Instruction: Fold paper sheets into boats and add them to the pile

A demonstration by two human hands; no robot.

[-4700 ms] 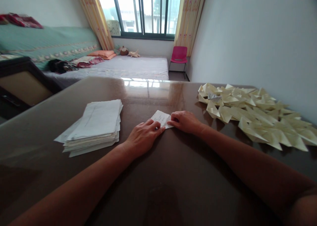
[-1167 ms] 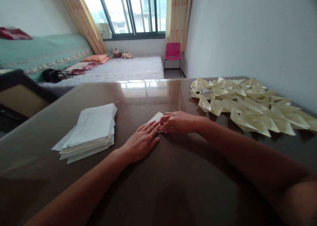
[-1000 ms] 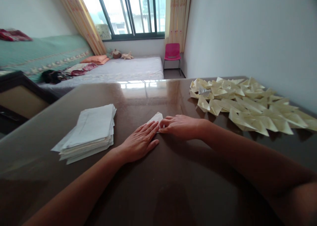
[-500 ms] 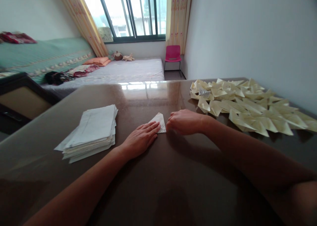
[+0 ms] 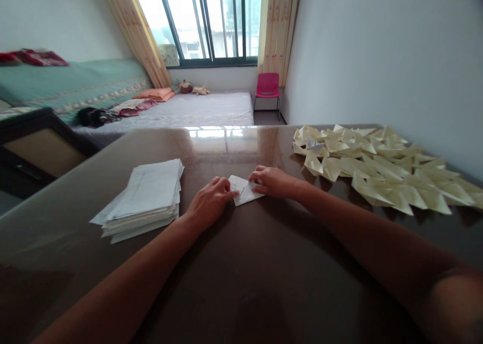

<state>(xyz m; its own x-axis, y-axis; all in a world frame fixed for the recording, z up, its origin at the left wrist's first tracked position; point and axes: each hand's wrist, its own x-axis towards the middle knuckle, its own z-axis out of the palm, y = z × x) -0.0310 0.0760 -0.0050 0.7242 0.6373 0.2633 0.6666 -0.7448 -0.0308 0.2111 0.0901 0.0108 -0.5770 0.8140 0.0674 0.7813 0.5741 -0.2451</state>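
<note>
A small folded sheet of white paper (image 5: 241, 189) lies on the brown tabletop between my hands, with printed marks showing on its left part. My left hand (image 5: 212, 198) grips its left edge, thumb stretched onto the paper and the other fingers curled. On the opposite side, my right hand (image 5: 274, 181) pinches the right part of the paper between thumb and fingers. Both forearms reach in from the bottom corners. The fingertips of both hands partly cover the paper's edges.
A stack of white paper sheets (image 5: 145, 195) stands left of my left hand. Many cream folded paper pieces (image 5: 377, 163) cover the table's right side, with a printed one (image 5: 314, 145) among them. Beyond the glossy table (image 5: 241, 273) are a bed (image 5: 211, 108) and a pink chair (image 5: 267, 86).
My left hand has gone from lying flat on the paper to gripping its left edge. My right hand has opened from a fist and taken the right side. The paper now looks wider, its printed face showing.
</note>
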